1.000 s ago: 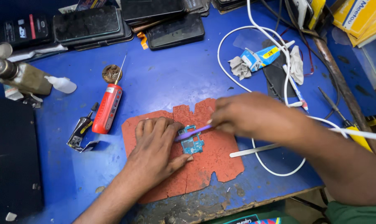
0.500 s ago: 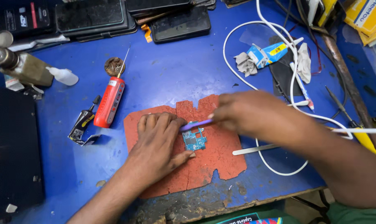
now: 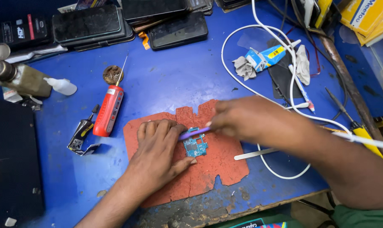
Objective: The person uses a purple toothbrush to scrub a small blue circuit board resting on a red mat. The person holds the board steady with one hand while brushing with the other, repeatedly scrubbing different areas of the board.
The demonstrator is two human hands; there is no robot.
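Small blue-green circuit board (image 3: 195,146) on worn red rubber mat (image 3: 208,164) near table's front edge, pinned under flat left hand (image 3: 157,152), right hand (image 3: 246,120) gripping thin purple tool (image 3: 193,133) over it

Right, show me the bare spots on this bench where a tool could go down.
Bare blue table lies between the red screwdriver, the stacked phones and the white cable. A second patch sits left of the red mat, below the screwdriver. Crowded: the mat under both hands, the back edge, and the right side with cable, tube and rags.
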